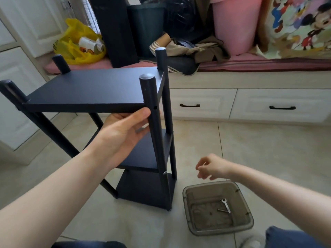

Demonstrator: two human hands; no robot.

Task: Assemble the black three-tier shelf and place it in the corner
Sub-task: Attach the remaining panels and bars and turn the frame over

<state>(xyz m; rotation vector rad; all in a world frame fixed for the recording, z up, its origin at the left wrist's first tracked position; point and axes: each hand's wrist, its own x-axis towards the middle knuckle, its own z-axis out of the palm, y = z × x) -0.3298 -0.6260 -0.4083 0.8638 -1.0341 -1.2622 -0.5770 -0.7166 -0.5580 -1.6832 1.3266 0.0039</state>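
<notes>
Shelf: the black three-tier shelf stood upright on the tiled floor, its long axis vertical; it had matt flat boards and smooth round posts.
Left hand: the left hand, palm up under the shelf's top board, gripped the front edge with the thumb on it; the fingers were hidden behind the near post.
Hole: an unfilled bolt hole sat in that post, just right of the thumb.
Right hand: the right hand hung low, right of the shelf and apart from it, loosely curled with nothing seen in it.
Tray: a grey translucent plastic tray lay right of the shelf's foot and held a thin steel spanner and a hex key.
Judgement: the right hand was nearer the tools, and a bolt would probably enter across the post.
</notes>
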